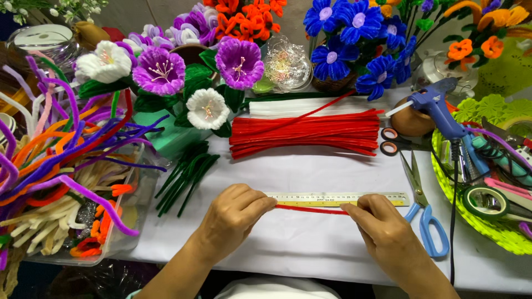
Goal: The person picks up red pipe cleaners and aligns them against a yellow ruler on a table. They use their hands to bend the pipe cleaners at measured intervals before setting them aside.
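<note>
My left hand (233,218) pinches the left end of a single red pipe cleaner (313,210) that lies stretched along the lower edge of a yellow ruler (338,199). My right hand (382,227) pinches the same pipe cleaner near its right end, just under the ruler. Both lie on the white table cover (310,166). A bundle of red pipe cleaners (310,133) rests further back, with white ones behind it.
Blue-handled scissors (424,207) lie right of the ruler, smaller orange-handled scissors (394,141) behind. A blue glue gun (438,108) and a green tray (487,227) of tools stand right. A clear bin (119,232) of mixed pipe cleaners sits left, green stems (188,177) and pipe-cleaner flowers (166,72) behind.
</note>
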